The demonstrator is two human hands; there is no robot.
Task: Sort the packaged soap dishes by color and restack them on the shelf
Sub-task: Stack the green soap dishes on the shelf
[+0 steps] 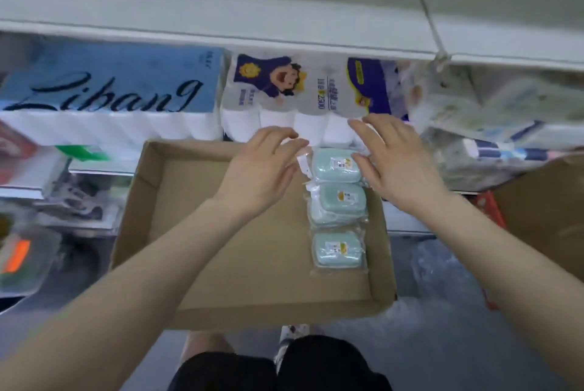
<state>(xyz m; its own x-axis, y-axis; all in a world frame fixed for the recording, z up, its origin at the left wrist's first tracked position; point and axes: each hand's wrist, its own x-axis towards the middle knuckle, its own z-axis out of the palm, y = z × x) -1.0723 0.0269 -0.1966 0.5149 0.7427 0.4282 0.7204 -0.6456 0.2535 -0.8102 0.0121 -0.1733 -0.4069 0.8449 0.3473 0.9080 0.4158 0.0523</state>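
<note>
Three green soap dishes (337, 205) line the cardboard box's (221, 267) right side; left hand (260, 171) and right hand (395, 160) hover loosely spread, holding nothing, over the farthest.

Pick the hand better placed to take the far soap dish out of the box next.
Right, probably. The right hand has its fingertips at the edge of the far soap dish; the left hand hovers beside it over the packet's clear flap. Both are open, holding nothing, above the cardboard box.
</note>
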